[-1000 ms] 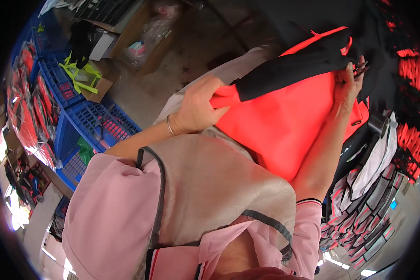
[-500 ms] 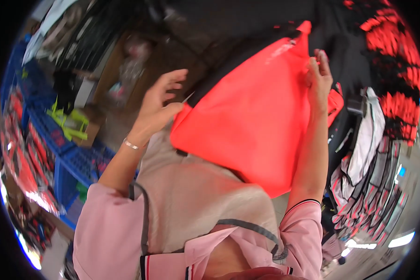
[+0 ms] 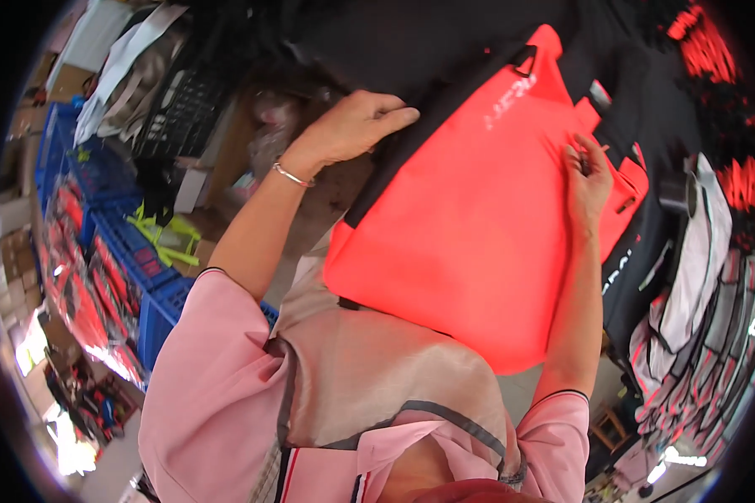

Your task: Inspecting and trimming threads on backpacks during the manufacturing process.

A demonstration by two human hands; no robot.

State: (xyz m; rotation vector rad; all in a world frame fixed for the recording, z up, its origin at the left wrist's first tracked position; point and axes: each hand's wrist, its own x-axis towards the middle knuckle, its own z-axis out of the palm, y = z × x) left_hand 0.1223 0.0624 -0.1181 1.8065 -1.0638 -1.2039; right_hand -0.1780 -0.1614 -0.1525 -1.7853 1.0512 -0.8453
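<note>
A large bright red fabric piece with black trim [image 3: 470, 226] is held up in front of me, its lower edge hanging over my beige apron. My left hand [image 3: 356, 126], with a thin bracelet at the wrist, grips the black edge at the upper left of the fabric. My right hand [image 3: 587, 180] lies on the red surface near its right edge, fingers bent on the cloth beside a small black tab. Black fabric continues above the red panel.
Blue plastic crates [image 3: 118, 243] holding red and black items line the left side. A yellow-green object [image 3: 164, 230] and a cardboard box [image 3: 197, 180] lie on the floor there. Stacks of black, red and white fabric pieces [image 3: 704, 327] sit at the right.
Both hands have raised the red fabric higher and spread it wider. My left hand has gone from an open reach to closing on the black edge.
</note>
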